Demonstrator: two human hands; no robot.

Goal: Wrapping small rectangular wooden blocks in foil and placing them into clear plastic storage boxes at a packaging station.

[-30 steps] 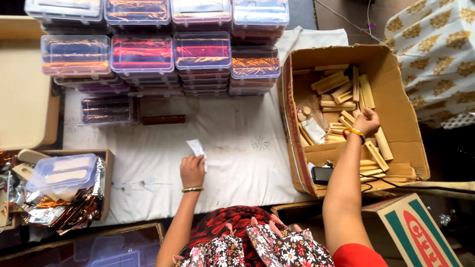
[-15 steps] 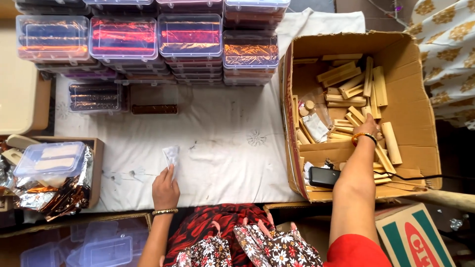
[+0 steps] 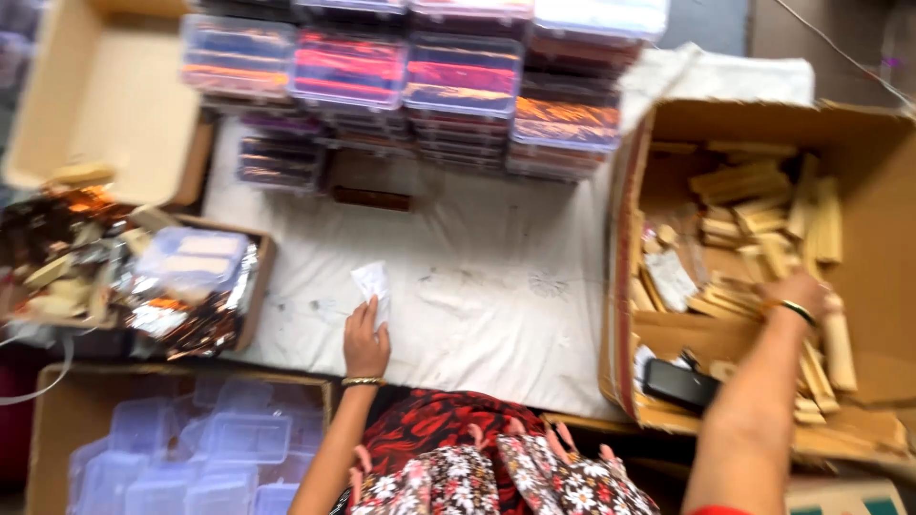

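Note:
My left hand [image 3: 365, 340] rests on the white cloth [image 3: 477, 286] and pinches a small clear white packet [image 3: 372, 283] by its lower edge. My right hand [image 3: 797, 294] reaches into the big cardboard box [image 3: 873, 133] on the right and lies among the pale wooden sticks [image 3: 763, 205]; its fingers are hidden, and blur hides whether they grip one. A bangle sits on each wrist.
Stacks of clear lidded boxes with coloured foil [image 3: 429, 81] line the far side. A small carton with a clear box and foil wrappers [image 3: 186, 286] sits left. Empty clear boxes [image 3: 191, 448] fill a carton at near left. A black device [image 3: 679, 384] lies in the big box.
The view has swung left and blurred. My left hand still holds the packet over the cloth. My right hand has sunk lower among the sticks in the box.

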